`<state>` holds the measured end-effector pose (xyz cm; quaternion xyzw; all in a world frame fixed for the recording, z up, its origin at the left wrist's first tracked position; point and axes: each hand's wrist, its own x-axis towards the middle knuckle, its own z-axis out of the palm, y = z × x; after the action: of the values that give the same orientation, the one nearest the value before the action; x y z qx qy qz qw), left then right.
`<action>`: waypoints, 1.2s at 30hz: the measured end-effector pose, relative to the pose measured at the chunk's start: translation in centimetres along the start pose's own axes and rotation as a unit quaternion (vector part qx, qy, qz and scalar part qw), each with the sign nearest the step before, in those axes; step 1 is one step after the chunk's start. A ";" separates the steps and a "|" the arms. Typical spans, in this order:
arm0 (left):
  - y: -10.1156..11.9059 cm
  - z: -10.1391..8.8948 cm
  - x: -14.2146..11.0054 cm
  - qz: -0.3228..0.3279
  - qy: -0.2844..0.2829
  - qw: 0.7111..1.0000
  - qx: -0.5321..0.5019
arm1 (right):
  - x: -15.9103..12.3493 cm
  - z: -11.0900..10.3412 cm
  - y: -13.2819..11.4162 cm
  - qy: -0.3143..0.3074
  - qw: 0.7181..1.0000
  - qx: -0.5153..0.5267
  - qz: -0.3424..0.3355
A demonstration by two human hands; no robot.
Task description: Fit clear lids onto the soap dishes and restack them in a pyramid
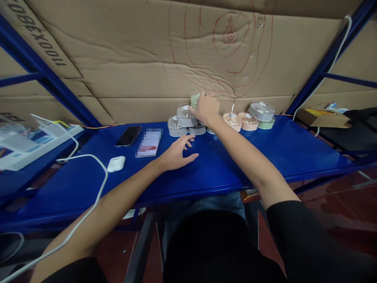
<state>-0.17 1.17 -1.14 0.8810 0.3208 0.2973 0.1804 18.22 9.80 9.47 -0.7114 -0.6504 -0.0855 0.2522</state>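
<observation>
At the top of a stack by the cardboard, my right hand (207, 108) is closed around a small green lidded box (194, 100). Beneath it is a grey box with a clear lid (186, 116), resting on a lower row that includes another grey box (177, 127) and a dark grey one (197, 129). My hand and wrist partly hide this stack. My left hand (178, 153) hovers or rests low over the blue table in front of the stack, fingers apart and holding nothing.
Right of the stack sit peach boxes (232, 122) and a grey box (262, 111) on a green one (266, 123). To the left lie a dark phone (128, 136), a lit phone (149, 142) and a white earbud case (116, 164). A white cable (101, 184) crosses my left forearm.
</observation>
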 end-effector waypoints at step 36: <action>-0.1 -0.9 -0.1 -0.007 -0.027 0.999 -0.026 | -7.3 -2.3 15.4 -0.310 0.807 0.397 -0.309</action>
<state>-0.87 1.27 -0.61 0.8815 0.3139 0.2803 0.2140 32.56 1.86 4.36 -0.2990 -0.8569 0.3316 0.2576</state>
